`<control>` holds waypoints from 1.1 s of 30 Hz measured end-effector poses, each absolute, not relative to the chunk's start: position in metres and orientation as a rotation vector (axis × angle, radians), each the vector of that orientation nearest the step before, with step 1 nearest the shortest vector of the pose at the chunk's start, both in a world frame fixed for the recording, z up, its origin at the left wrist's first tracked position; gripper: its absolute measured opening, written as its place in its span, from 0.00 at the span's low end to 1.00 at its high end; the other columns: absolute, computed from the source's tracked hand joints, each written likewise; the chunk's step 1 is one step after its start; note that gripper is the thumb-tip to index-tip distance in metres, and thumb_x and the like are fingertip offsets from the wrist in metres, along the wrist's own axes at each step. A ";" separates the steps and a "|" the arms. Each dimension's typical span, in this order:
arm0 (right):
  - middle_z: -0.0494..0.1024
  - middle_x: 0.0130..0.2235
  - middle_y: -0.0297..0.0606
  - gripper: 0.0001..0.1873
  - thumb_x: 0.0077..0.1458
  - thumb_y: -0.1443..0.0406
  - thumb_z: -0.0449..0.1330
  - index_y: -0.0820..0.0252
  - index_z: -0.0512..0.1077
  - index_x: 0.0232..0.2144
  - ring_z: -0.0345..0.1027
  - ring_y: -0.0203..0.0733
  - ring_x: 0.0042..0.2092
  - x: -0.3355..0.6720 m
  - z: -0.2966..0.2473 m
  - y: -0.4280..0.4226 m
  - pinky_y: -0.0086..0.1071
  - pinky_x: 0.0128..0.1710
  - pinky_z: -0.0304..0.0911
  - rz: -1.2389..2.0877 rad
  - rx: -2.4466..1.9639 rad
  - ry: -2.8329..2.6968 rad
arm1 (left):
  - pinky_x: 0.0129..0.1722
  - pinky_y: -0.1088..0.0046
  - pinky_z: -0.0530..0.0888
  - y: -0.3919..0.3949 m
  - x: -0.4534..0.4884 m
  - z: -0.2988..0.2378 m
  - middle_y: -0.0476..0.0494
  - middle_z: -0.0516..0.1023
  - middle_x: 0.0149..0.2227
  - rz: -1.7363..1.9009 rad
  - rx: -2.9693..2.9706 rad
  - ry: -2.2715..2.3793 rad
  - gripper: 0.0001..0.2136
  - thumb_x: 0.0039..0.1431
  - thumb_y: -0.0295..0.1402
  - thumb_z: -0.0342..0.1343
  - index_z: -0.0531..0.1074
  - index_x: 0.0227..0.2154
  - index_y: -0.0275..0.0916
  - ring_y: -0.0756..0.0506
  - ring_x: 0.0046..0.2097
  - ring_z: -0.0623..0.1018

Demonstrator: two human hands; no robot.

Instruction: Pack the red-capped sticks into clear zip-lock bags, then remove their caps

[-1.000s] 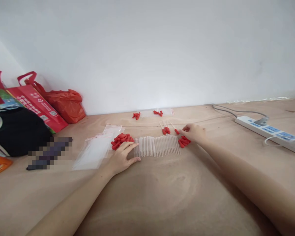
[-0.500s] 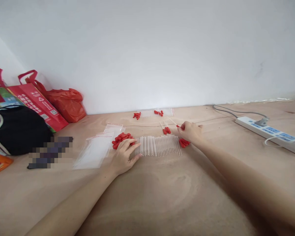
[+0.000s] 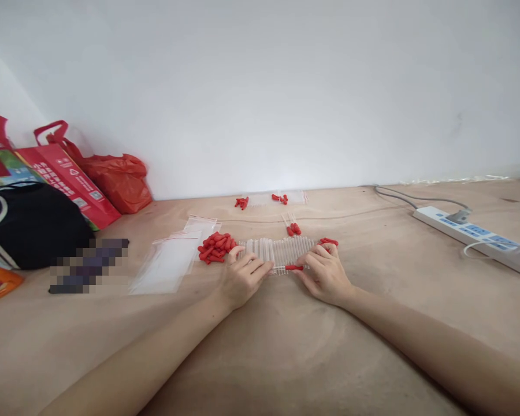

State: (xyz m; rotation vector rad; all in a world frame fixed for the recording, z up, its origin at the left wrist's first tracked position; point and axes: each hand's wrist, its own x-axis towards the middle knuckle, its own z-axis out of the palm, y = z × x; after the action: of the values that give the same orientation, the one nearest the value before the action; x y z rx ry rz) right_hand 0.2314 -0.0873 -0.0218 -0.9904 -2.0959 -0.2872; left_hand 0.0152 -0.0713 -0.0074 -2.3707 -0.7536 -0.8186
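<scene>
A row of clear plastic tubes (image 3: 281, 248) lies on the tan table (image 3: 260, 346). My left hand (image 3: 244, 276) rests at the row's near left edge, fingers curled onto the tubes. My right hand (image 3: 323, 271) is at the row's near right edge, pinching a red cap (image 3: 293, 267) against a tube end. A heap of red caps (image 3: 214, 247) lies left of the row. A few more red caps (image 3: 328, 241) lie just behind my right hand.
Clear zip bags (image 3: 169, 263) lie left of the heap. Finished red-capped tubes (image 3: 292, 228) and small bags (image 3: 281, 198) sit nearer the wall. Red bags (image 3: 112, 182) and a black bag (image 3: 30, 225) stand at the left. A white power strip (image 3: 468, 231) lies at the right.
My right hand came back from beyond the row to its near right edge, now holding a red cap. My left hand slid right along the row's near edge.
</scene>
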 end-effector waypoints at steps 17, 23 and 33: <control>0.70 0.21 0.30 0.11 0.54 0.61 0.54 0.55 0.73 0.25 0.58 0.35 0.30 0.232 -0.023 -0.091 0.39 0.42 0.46 -0.394 -0.871 -2.187 | 0.40 0.66 0.58 -0.076 0.009 -0.003 0.54 0.72 0.20 -0.798 -2.451 -0.701 0.08 0.58 0.29 0.47 0.70 0.27 0.40 0.52 0.26 0.67; 0.70 0.21 0.30 0.10 0.53 0.64 0.53 0.54 0.72 0.24 0.59 0.35 0.30 0.232 -0.021 -0.095 0.41 0.44 0.44 -0.358 -0.840 -2.191 | 0.40 0.66 0.59 -0.077 0.010 -0.002 0.55 0.73 0.20 -0.857 -2.452 -0.621 0.05 0.56 0.27 0.50 0.69 0.28 0.39 0.52 0.26 0.67; 0.75 0.27 0.35 0.13 0.55 0.58 0.50 0.54 0.73 0.29 0.65 0.37 0.31 0.265 -0.019 -0.076 0.37 0.42 0.48 -0.239 -1.278 -1.837 | 0.34 0.76 0.69 -0.064 -0.020 -0.010 0.42 0.67 0.32 -0.955 -2.332 -1.052 0.13 0.59 0.23 0.41 0.66 0.43 0.33 0.50 0.32 0.71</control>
State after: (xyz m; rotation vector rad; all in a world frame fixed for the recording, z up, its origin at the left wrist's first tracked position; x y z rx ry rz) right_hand 0.2650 -0.0756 -0.0193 -1.2778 -1.8371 -0.2394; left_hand -0.0205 -0.0640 -0.0104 -2.3320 -1.0517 -0.9551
